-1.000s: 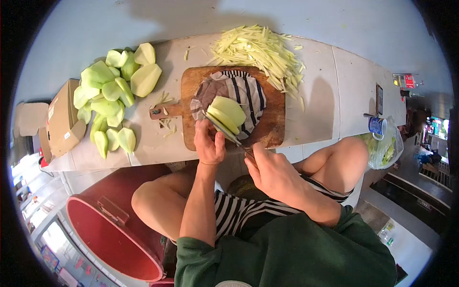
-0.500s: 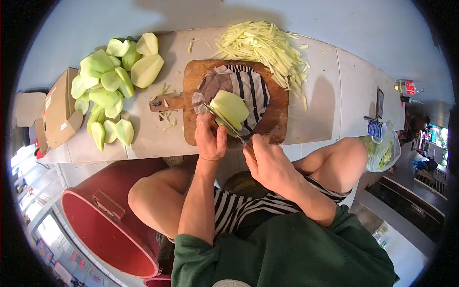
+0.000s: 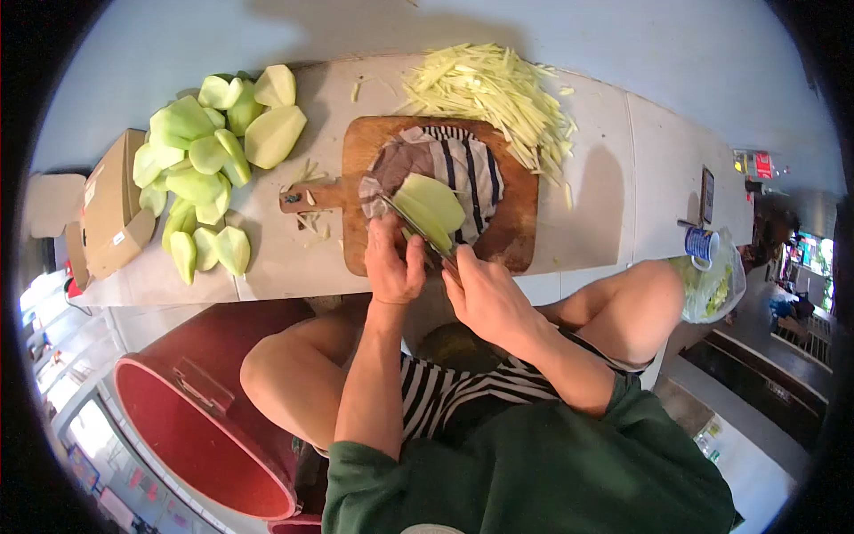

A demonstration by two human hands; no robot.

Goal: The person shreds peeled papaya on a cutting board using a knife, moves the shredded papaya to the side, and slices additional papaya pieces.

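My right hand (image 3: 492,298) is closed round the handle of a knife (image 3: 414,224), whose blade slants across a stack of peeled, pale green fruit slices (image 3: 431,203) that look like green mango. My left hand (image 3: 394,267) grips the near side of the stack, its fingertips close beside the blade; part of the fruit there is hidden. Under the stack lies a folded striped cloth (image 3: 480,178), spread on a wooden cutting board (image 3: 519,231) with a handle on its left.
Thin pale green strips (image 3: 489,98) are heaped behind the board. Larger peeled pieces (image 3: 191,156) lie at left beside a cardboard box (image 3: 116,205). A blue-and-white mug (image 3: 701,246) and a plastic bag (image 3: 722,289) are at right. A red bin (image 3: 191,427) stands below the counter at left.
My right hand and the knife have shifted slightly left and up, and the blade lies closer along the slices. My left hand keeps nearly the same place.
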